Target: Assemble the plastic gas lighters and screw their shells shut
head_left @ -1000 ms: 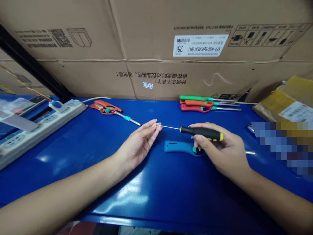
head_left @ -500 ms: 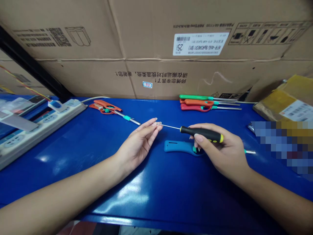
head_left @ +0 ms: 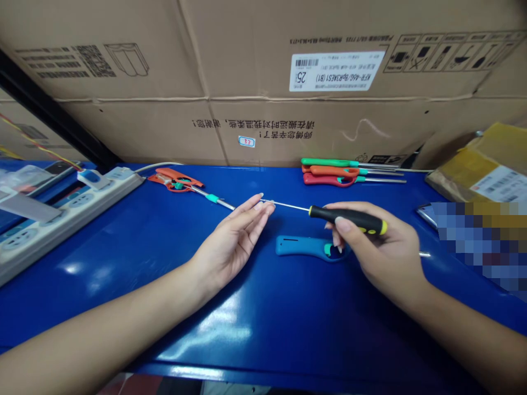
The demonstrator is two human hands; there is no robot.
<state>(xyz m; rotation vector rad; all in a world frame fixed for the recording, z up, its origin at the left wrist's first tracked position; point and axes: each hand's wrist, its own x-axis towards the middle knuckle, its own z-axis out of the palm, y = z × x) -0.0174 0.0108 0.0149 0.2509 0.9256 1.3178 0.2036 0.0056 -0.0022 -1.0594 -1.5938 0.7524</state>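
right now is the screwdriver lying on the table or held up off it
Held up off the table: the right hand grips the screwdriver by its black handle, its shaft reaching the left hand.

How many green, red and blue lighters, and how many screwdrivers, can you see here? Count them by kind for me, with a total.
Green lighter: 1
Red lighter: 1
Blue lighter: 1
Screwdriver, in the right hand: 1
Total: 4
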